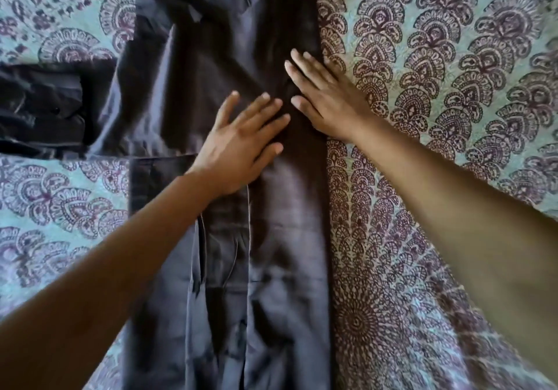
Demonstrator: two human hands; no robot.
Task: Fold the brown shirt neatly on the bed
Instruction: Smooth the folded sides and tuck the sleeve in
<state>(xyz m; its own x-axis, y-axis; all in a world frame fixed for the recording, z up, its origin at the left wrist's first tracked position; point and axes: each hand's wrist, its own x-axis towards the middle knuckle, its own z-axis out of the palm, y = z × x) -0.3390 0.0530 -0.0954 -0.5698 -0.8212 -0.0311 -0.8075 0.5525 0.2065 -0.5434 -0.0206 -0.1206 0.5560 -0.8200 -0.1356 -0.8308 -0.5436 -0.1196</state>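
Two bare forearms reach in from the near edge, one from the near left and one from the right, and meet over the middle of the long dark brown shirt of smooth, slightly shiny cloth. This shirt lies flat as a tall narrow band running from the near edge to the far edge of the bed, on a pale green bedspread printed with purple scalloped fan motifs. Its right side forms a straight folded edge, with a seam line running lengthwise down the near half. Farther in, the left hand lies palm down on the cloth with fingers spread wide and flat, gripping nothing. Just beside it and slightly farther, the right hand also presses palm down, fingers extended and close together, its outer edge at the shirt's right fold; it too holds nothing. The fingertips of both hands nearly meet at a dark crease. To the left at about the same depth, one rumpled sleeve sticks out sideways across the bedspread. At the far end, the shirt's top edge lies squared off, with a loose flap of cloth angled across it.
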